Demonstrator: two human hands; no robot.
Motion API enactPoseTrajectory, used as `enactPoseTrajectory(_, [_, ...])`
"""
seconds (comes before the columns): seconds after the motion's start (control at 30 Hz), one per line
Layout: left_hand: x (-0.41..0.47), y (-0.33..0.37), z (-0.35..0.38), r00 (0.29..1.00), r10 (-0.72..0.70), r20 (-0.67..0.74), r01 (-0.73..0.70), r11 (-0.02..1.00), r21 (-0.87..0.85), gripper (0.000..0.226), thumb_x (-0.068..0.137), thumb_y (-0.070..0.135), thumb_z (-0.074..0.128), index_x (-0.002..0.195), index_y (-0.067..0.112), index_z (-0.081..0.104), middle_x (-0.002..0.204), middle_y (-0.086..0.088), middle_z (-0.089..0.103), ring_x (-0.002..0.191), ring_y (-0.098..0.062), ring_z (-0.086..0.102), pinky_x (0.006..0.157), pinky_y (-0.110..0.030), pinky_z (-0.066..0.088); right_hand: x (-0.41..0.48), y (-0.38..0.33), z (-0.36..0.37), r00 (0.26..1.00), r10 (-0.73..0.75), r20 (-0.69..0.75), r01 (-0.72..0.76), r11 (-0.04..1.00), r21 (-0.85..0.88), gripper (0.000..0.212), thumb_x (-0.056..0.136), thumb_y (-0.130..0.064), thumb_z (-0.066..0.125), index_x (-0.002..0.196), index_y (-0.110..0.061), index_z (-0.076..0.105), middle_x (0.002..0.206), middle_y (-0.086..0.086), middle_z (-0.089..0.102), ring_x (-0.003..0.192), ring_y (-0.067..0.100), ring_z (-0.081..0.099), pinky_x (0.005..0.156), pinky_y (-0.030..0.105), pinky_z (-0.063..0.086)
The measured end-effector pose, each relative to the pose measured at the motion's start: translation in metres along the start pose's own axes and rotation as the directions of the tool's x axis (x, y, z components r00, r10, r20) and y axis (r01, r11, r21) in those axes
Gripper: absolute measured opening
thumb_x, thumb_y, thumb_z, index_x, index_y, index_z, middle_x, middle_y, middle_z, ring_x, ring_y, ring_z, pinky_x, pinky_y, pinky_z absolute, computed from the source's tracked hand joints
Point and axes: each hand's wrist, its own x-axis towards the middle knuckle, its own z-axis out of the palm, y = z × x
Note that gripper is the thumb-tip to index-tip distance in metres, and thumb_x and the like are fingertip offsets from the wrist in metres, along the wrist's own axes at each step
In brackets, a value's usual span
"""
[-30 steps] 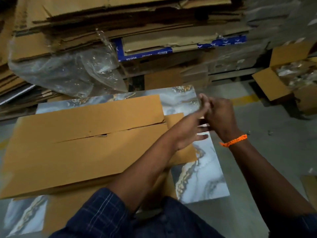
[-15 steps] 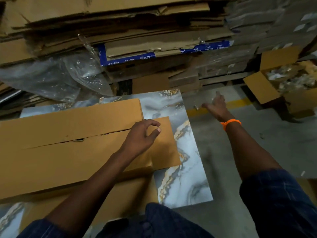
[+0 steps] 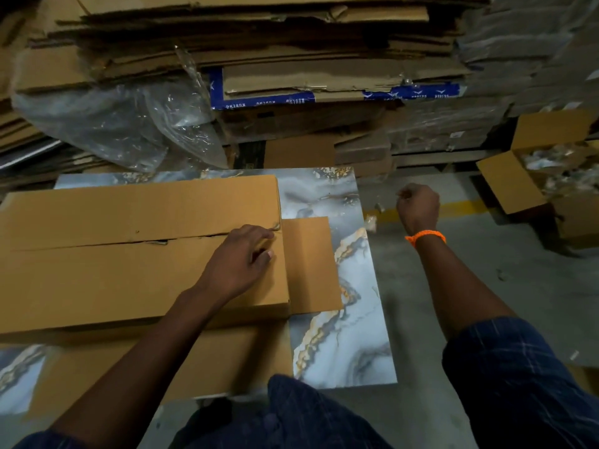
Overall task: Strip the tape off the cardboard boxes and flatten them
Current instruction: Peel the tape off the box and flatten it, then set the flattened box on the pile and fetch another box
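The box [image 3: 139, 270] lies on the bench [image 3: 340, 351], its top slit mostly bare but not flat yet, the left grip [image 3: 240, 257] loose with a fingertip on one last tape scrap [image 3: 276, 226], and the right grip [image 3: 418, 205] curled off to the right, so I cannot tell if it holds tape.

Brown cardboard box [image 3: 129, 280] lies flat, top flaps meeting in a slightly gaping seam [image 3: 97, 245]; an end flap [image 3: 311, 264] juts at 3 o'clock, beside a pale tape scrap [image 3: 275, 226].

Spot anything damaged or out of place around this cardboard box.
On the cardboard box, the centre seam gapes with a ragged torn patch midway; crumpled clear scraps litter the floor right of the marbled tile.
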Motion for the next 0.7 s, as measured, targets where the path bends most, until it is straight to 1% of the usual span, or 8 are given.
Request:
enactPoseTrajectory(0.1, [-0.003, 0.002, 0.004, 0.996, -0.016, 0.087, 0.001, 0.985, 0.17, 0.057, 0.099, 0.035, 0.059, 0.151, 0.019, 0.042, 0.156, -0.003, 0.041, 0.142, -0.025, 0.038, 0.115, -0.035, 0.029, -0.038, -0.038, 0.012, 0.973, -0.15, 0.176, 0.124, 0.981, 0.15, 0.023, 0.086, -0.013, 0.063, 0.1, -0.004, 0.079, 0.098, 0.019, 0.076, 0.096, 0.032, 0.072, 0.083, 0.029, 0.052])
enactPoseTrajectory(0.17, [0.0, 0.0, 0.004, 0.978, -0.15, 0.142, 0.104, 0.953, 0.284, 0.074, 0.099, 0.051, 0.053, 0.159, 0.018, 0.023, 0.163, -0.008, 0.028, 0.151, -0.029, 0.024, 0.125, -0.042, 0.014, -0.067, -0.073, 0.018, 0.921, -0.281, 0.268, 0.183, 0.922, 0.34, 0.015, 0.092, -0.006, 0.068, 0.103, -0.004, 0.078, 0.101, 0.013, 0.077, 0.093, 0.016, 0.071, 0.082, 0.021, 0.052])
enactPoseTrajectory(0.23, [0.004, -0.004, -0.007, 0.957, -0.251, 0.149, 0.194, 0.929, 0.316, 0.089, 0.089, 0.067, 0.059, 0.156, 0.019, 0.023, 0.158, -0.009, 0.034, 0.147, -0.031, 0.029, 0.123, -0.049, 0.019, -0.092, -0.104, 0.024, 0.865, -0.427, 0.264, 0.265, 0.835, 0.481, 0.013, 0.093, -0.008, 0.069, 0.101, -0.008, 0.078, 0.097, 0.005, 0.077, 0.086, 0.005, 0.07, 0.079, 0.02, 0.056])
enactPoseTrajectory(0.37, [-0.001, -0.005, -0.041, 0.987, -0.125, -0.106, 0.136, 0.984, 0.113, 0.078, 0.095, 0.053, 0.06, 0.157, 0.019, 0.026, 0.118, -0.003, 0.068, 0.109, -0.023, 0.061, 0.093, -0.043, 0.049, -0.116, -0.154, 0.025, 0.786, -0.561, 0.258, 0.309, 0.719, 0.623, 0.017, 0.094, -0.008, 0.065, 0.104, -0.012, 0.078, 0.093, -0.004, 0.077, 0.089, 0.009, 0.072, 0.078, 0.029, 0.059])
enactPoseTrajectory(0.47, [-0.013, 0.002, -0.07, 0.969, -0.139, -0.206, 0.151, 0.987, 0.046, 0.072, 0.105, 0.035, 0.05, 0.163, 0.024, 0.009, 0.079, 0.003, 0.067, 0.07, -0.017, 0.063, 0.062, -0.038, 0.054, -0.116, -0.178, 0.019, 0.718, -0.625, 0.307, 0.39, 0.725, 0.567, 0.02, 0.094, -0.007, 0.065, 0.105, -0.016, 0.079, 0.096, -0.004, 0.077, 0.09, 0.004, 0.071, 0.082, 0.027, 0.058])
enactPoseTrajectory(0.53, [-0.021, 0.008, -0.093, 0.97, -0.233, -0.073, 0.24, 0.965, 0.106, 0.06, 0.104, 0.031, 0.051, 0.158, 0.027, 0.027, 0.099, 0.0, 0.07, 0.084, -0.017, 0.064, 0.072, -0.039, 0.056, -0.112, -0.189, 0.016, 0.64, -0.68, 0.359, 0.497, 0.722, 0.481, 0.019, 0.09, -0.008, 0.069, 0.102, -0.018, 0.081, 0.098, -0.004, 0.078, 0.092, 0.004, 0.07, 0.086, 0.029, 0.057])
enactPoseTrajectory(0.6, [-0.034, 0.013, -0.109, 0.924, -0.332, 0.189, 0.314, 0.942, 0.117, 0.047, 0.099, 0.034, 0.061, 0.145, 0.029, 0.049, 0.125, 0.001, 0.066, 0.106, -0.014, 0.062, 0.089, -0.035, 0.053, -0.108, -0.197, 0.017, 0.561, -0.74, 0.371, 0.631, 0.672, 0.388, 0.027, 0.086, -0.013, 0.075, 0.112, -0.018, 0.078, 0.109, 0.0, 0.077, 0.099, 0.014, 0.069, 0.091, 0.04, 0.055])
enactPoseTrajectory(0.7, [-0.072, 0.013, -0.103, 0.78, -0.333, 0.529, 0.285, 0.943, 0.174, 0.082, 0.088, 0.056, 0.07, 0.157, 0.035, 0.031, 0.155, 0.008, 0.043, 0.135, -0.017, 0.047, 0.111, -0.033, 0.04, -0.103, -0.208, 0.027, 0.483, -0.79, 0.377, 0.759, 0.593, 0.269, 0.09, 0.079, -0.025, 0.084, 0.155, -0.021, 0.036, 0.149, 0.011, 0.051, 0.134, 0.03, 0.049, 0.109, 0.044, 0.044])
